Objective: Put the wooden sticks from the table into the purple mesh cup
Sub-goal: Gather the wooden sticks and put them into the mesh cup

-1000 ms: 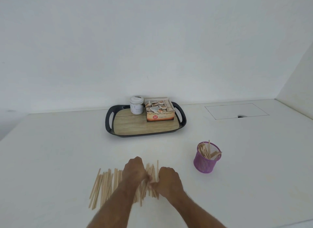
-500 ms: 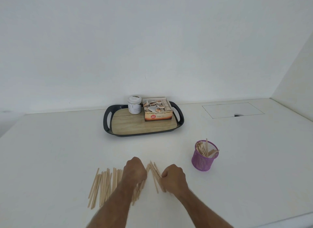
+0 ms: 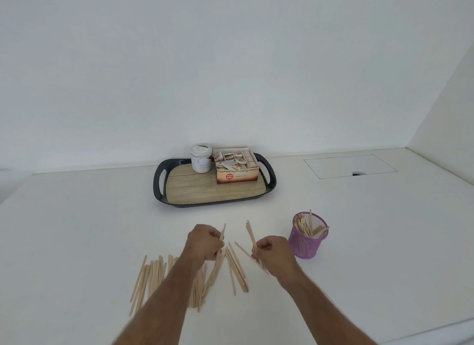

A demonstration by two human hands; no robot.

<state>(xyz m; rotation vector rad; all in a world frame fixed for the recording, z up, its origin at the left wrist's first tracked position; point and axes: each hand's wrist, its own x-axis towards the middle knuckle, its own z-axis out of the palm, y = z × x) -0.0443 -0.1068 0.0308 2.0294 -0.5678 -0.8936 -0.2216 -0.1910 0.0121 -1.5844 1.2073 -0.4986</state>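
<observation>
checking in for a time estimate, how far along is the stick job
Partly done. The purple mesh cup already holds a bunch of sticks. In hand: the left hand and right hand each grip a few sticks lifted off the table. Left: a large spread of loose sticks lies under and beside the left forearm, so most of the job remains.

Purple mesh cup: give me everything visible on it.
The purple mesh cup is a small round holder that looks like metal mesh with a solid rim. It stands upright on the white table, right of the right hand and apart from it, in front of the tray. It is partly filled: several wooden sticks lean inside, their tips above the rim. Nothing else touches it.
</observation>
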